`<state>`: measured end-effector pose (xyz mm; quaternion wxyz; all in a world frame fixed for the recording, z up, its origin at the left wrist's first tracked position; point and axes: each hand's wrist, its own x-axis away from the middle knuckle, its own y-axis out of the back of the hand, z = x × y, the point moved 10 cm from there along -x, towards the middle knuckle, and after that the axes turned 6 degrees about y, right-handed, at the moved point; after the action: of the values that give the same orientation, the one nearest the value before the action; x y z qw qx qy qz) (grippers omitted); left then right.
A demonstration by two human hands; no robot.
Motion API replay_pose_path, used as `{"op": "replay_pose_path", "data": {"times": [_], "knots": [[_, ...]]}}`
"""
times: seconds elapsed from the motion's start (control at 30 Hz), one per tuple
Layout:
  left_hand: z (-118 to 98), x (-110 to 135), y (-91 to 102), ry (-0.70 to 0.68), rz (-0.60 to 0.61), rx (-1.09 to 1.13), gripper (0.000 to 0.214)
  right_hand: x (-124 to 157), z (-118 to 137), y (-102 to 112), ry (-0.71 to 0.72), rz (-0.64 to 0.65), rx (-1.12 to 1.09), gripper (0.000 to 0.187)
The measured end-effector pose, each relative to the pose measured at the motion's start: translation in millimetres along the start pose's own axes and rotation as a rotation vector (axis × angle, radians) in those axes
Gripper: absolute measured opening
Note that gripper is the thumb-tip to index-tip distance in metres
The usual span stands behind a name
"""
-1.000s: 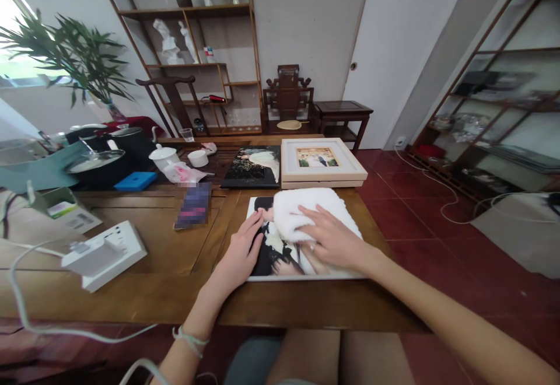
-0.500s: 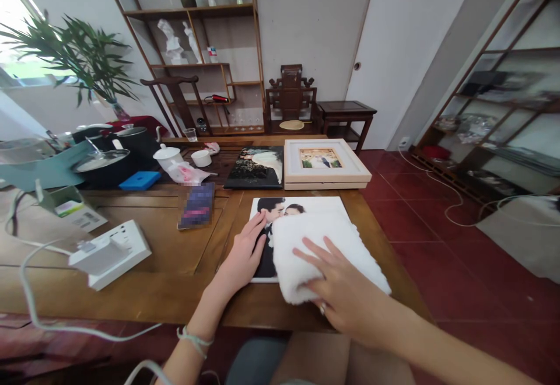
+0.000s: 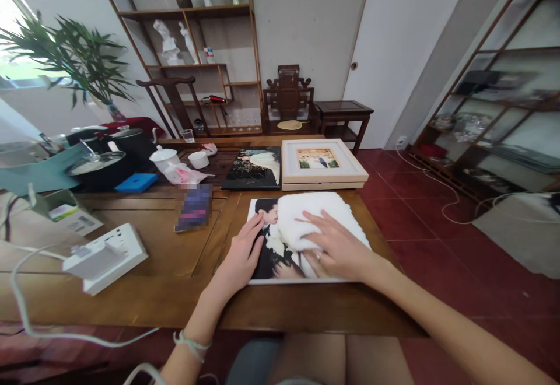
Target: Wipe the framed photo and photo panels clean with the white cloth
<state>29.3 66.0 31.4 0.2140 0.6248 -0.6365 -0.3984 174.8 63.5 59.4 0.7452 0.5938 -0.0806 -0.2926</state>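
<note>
A photo print (image 3: 266,251) of a couple lies flat near the table's front edge. On its left side rests my left hand (image 3: 240,252), fingers stretched out flat and holding nothing. A folded white fluffy towel (image 3: 312,210) covers the print's upper right part. My right hand (image 3: 336,245), with a ring on it, has hold of the towel's near edge and presses it onto the print, fingers spread over the top. The towel hides one of the pictured faces.
Behind the print lie a dark photo panel (image 3: 252,168) and stacked light-wood frames (image 3: 354,169). To the left are a blurred-out purple packet (image 3: 193,208), a white power strip (image 3: 116,256) with its cable, a blue box (image 3: 136,182), a lidded pot (image 3: 98,169) and white teaware (image 3: 164,156).
My right hand has pushed the towel away from me, up the print, uncovering the lower middle of the picture. My left hand stays at the print's left side.
</note>
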Motion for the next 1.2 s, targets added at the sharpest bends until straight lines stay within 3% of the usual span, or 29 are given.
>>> {"op": "replay_pose_path", "data": {"times": [0.1,0.23,0.53,0.67,0.87,1.07,1.2], "knots": [[-1,0,-0.3,0.005,0.005,-0.001,0.042,-12,-17,3,-0.032,-0.045,0.036,0.044],[-2,0,1.7,0.000,-0.002,0.020,0.041,-15,-18,4,-0.058,-0.064,0.066,0.044],[-2,-1,3.4,-0.033,-0.022,0.027,0.042,10,32,-9,-0.005,0.056,0.048,0.031],[0,-1,1.2,-0.026,-0.007,0.008,0.042,6,43,-13,0.011,0.067,0.024,0.027],[-4,-1,1.8,-0.036,0.012,-0.001,0.043,-9,38,-13,0.018,0.038,0.004,0.031],[-3,-3,1.8,-0.013,-0.010,-0.016,0.043,-27,11,-7,-0.030,0.010,0.045,0.035],[-2,-2,2.7,-0.016,-0.021,-0.008,0.043,-25,10,-7,-0.045,-0.004,0.070,0.034]]}}
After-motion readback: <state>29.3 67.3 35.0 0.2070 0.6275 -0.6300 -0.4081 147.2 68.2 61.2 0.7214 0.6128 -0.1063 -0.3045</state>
